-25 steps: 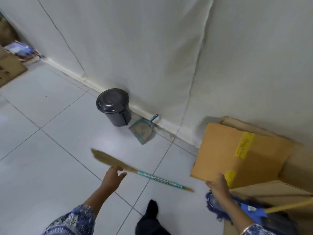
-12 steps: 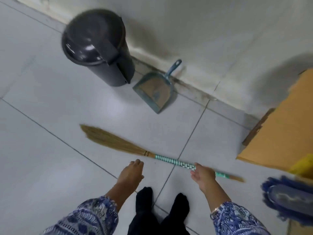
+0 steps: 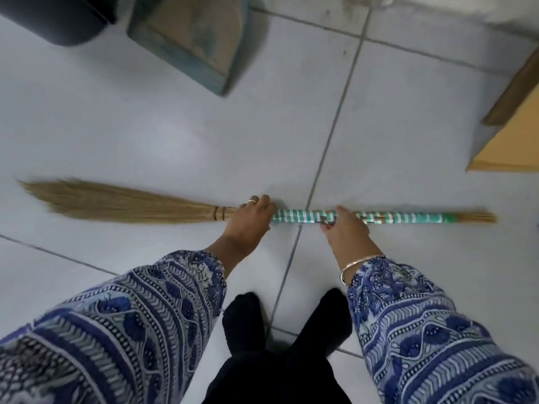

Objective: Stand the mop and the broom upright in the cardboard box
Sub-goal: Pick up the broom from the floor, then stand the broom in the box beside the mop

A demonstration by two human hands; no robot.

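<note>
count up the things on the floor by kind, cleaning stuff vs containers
Cleaning tools: 2, the broom lying flat under both hands, and the teal dustpan.
Containers: 2, the dark bin at top left, and the cardboard box at the right edge.
Total: 4. No mop is in view.

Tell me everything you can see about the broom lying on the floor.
The broom lies flat on the white tiled floor, pointing left to right. Its head is a long fan of straw-coloured grass fibres at the left, bound with dark rings. The handle is wrapped in green and white striped tape, with bare fibre ends sticking out at the right tip. The left hand covers it where head meets handle; the right hand closes around the middle of the handle.
</note>
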